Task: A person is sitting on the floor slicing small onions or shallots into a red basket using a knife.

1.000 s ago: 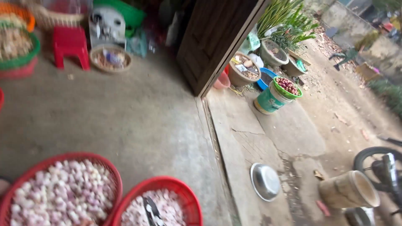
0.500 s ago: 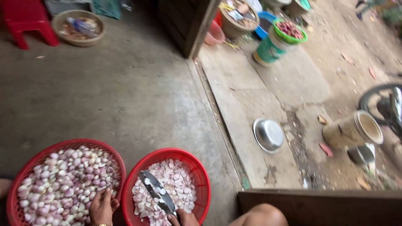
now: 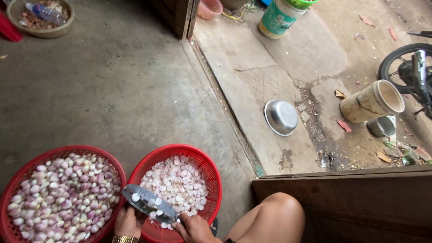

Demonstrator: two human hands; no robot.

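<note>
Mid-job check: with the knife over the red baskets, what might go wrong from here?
1. The broad steel knife blade lies close to the left hand, so a slip might nick fingers.
2. Cut pieces sit on the blade; tilting could drop them outside the right red plastic basket.
3. The bare knee is near the right hand.

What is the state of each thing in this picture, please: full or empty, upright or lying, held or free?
Left red plastic basket: upright, nearly full of whole bulbs.
Right red plastic basket: upright, holding cut pieces.
Broad metal knife: held over the right basket, pieces on its blade.
Right hand: gripping the knife handle.
Left hand: closed beneath the blade.
Round steel bowl: upside down on concrete.
Tan plastic bucket: lying on its side, empty.
</note>
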